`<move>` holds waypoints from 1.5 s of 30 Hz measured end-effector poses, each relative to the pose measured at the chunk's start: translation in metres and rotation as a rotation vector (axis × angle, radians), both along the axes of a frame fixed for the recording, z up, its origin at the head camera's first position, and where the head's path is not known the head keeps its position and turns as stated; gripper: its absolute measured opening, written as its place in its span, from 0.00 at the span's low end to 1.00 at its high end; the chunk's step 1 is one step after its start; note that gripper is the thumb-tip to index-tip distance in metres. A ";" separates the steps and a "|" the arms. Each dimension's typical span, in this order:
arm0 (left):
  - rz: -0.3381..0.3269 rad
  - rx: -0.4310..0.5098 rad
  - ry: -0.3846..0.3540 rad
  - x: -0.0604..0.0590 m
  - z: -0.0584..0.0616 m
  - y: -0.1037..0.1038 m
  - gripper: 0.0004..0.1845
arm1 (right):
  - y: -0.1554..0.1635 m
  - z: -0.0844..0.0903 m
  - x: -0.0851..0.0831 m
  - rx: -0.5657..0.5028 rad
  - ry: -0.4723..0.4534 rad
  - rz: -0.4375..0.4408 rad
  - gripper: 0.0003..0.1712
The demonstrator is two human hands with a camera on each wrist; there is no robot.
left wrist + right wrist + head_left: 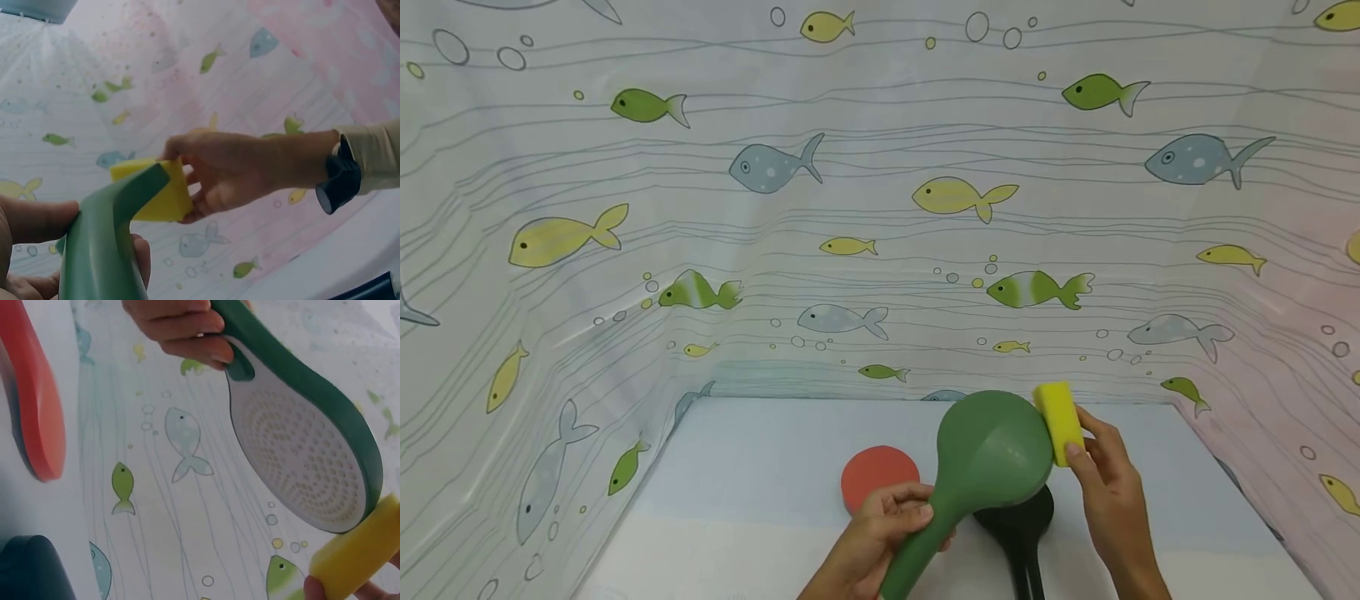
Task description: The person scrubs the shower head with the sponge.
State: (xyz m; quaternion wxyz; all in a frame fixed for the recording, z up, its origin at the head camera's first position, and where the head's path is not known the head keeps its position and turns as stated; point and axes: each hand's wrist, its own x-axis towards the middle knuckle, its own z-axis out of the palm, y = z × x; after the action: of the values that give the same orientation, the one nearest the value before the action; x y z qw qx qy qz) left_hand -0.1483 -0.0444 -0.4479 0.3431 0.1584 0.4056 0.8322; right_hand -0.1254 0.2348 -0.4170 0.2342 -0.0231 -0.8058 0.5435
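A green shower head (992,454) is held raised above the table (745,492), low and right of centre in the head view, with its handle wrapped by the fingers and thumb of the left hand (887,521). A yellow sponge (1060,421) is pinched between the thumb and fingers of the right hand (1101,467) and is set against the upper right rim of the head; in the right wrist view the sponge (359,553) is seen at the lower right, touching the green edge beside the white perforated face (297,456). A slip is judged to be the main risk: the sponge is held only by a narrow fingertip pinch, and pressure applied along the curved rim could roll it off the edge or out of the fingers. The head is supported from the handle alone, so force applied at the far rim could twist it in the left hand's grasp. If it were dropped, the black shower head (1018,525) lying directly below, or the red disc (876,475) just to its left, could be struck. No brand, label or legible writing is found on any item; only printed fish and bubbles are seen on the backdrop (880,208). A dark wrist strap (340,181) is seen on the right arm, with no marking readable.
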 end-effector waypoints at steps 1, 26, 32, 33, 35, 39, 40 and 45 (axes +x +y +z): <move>0.002 0.005 -0.006 0.000 0.000 -0.001 0.13 | -0.002 0.000 0.000 -0.009 0.023 0.002 0.27; 0.134 -0.065 -0.090 0.004 0.009 0.001 0.13 | -0.064 -0.013 -0.010 0.404 1.038 -0.131 0.24; 0.161 -0.070 -0.098 0.004 0.012 0.001 0.17 | -0.071 -0.011 -0.008 0.538 1.102 -0.139 0.19; 0.161 -0.070 -0.101 0.004 0.013 0.000 0.17 | -0.072 -0.012 -0.008 0.561 1.102 -0.138 0.18; 0.159 -0.076 -0.103 0.003 0.013 0.000 0.19 | -0.074 -0.013 -0.007 0.601 1.113 -0.132 0.17; 0.157 -0.073 -0.106 0.003 0.011 -0.001 0.23 | -0.079 -0.015 -0.005 0.664 1.124 -0.085 0.16; 0.156 -0.072 -0.109 0.003 0.011 -0.002 0.25 | -0.080 -0.016 -0.004 0.672 1.122 -0.058 0.16; 0.156 -0.037 -0.104 0.003 0.013 -0.006 0.25 | -0.086 -0.018 0.001 0.662 1.071 0.170 0.17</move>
State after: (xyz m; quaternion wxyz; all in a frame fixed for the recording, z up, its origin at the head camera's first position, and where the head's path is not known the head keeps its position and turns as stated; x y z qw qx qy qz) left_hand -0.1456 -0.0506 -0.4351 0.3009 0.0767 0.4136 0.8558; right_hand -0.1246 0.1488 -0.4347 0.5554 0.3897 -0.7013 0.2186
